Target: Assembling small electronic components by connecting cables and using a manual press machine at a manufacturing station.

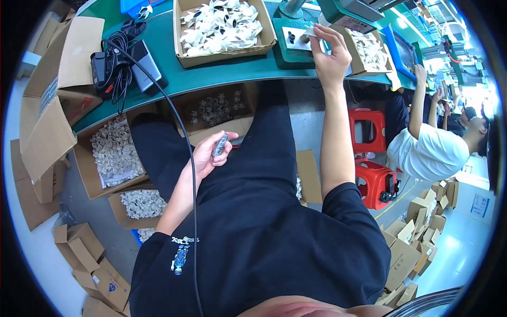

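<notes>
In front of my lap, my left hand (210, 153) is closed around a small grey ribbed cylinder (220, 145), metallic in look, which juts up between thumb and fingers. My right hand (332, 55) reaches up to the bench, thumb and forefinger pinched on a small white piece (311, 32) mostly covered by the fingertips. Just beside those fingertips is the pale plate (296, 45) of a green bench press (298, 59), with dark round posts standing on it. Left of the press, an open cardboard box (224, 57) holds many white finned parts (222, 26).
Another box of white parts (369, 50) stands right of the press. A black cable (179, 119) hangs across my view from a device (147, 66) on the bench. Boxes of parts (116, 150) sit at lower left. Red stools (372, 182) and a co-worker (433, 150) are at right.
</notes>
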### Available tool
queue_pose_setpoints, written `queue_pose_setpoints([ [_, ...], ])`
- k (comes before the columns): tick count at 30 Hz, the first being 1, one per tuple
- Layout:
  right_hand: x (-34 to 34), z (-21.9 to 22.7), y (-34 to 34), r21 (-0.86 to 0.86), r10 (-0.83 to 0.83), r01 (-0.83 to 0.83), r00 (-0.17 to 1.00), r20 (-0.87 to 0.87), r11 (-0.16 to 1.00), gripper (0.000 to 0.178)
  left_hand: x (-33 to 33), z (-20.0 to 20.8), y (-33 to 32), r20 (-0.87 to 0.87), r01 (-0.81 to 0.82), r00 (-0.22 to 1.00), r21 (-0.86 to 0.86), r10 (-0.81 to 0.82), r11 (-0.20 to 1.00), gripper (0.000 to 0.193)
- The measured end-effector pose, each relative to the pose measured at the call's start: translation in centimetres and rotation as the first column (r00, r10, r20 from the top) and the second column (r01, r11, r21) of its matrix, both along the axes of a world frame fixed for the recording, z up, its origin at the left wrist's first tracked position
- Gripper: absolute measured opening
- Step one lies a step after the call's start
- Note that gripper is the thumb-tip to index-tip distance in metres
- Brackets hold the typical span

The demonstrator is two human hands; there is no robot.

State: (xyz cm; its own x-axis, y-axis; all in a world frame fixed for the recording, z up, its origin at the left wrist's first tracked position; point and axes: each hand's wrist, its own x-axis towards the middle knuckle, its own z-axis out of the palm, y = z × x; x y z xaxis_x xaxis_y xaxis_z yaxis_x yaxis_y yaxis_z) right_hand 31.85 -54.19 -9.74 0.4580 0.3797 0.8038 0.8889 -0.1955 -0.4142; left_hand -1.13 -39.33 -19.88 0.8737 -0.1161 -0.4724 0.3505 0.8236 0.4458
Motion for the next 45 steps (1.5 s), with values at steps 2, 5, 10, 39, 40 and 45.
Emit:
queue_pose_setpoints([
  [2,0.0,-0.4,0.1,0.026,-0.045,0.043,0.997,0.062,0.999,0.02,0.1,-0.2,0.0,-0.018,-0.006,1.0,-0.018,0.005,1.0,0.04],
  [5,0.5,-0.7,0.5,0.057,-0.081,0.074,0.987,0.137,0.996,0.021,0.8,-0.4,0.5,-0.023,-0.011,1.0,-0.016,0.011,1.0,0.04],
  [10,0.6,-1.1,0.9,0.073,-0.092,0.074,0.954,0.284,0.995,0.022,1.5,-0.9,0.7,-0.023,-0.03,0.999,-0.043,0.029,0.999,0.04],
  [39,-0.5,0.7,0.0,0.257,0.189,-0.027,0.751,-0.633,0.966,0.037,0.6,0.4,-0.3,-0.084,-0.065,0.994,0.061,0.07,0.996,0.041],
  [40,-0.9,0.5,0.3,0.266,0.198,-0.031,0.749,-0.632,0.964,0.037,0.7,0.6,-0.6,-0.133,-0.09,0.986,0.079,0.1,0.993,0.041],
  [45,-6.0,0.8,2.0,0.315,-0.124,0.081,0.985,0.118,0.946,0.035,-0.3,1.3,-0.5,-0.151,-0.118,0.981,0.027,0.12,0.993,0.04],
])
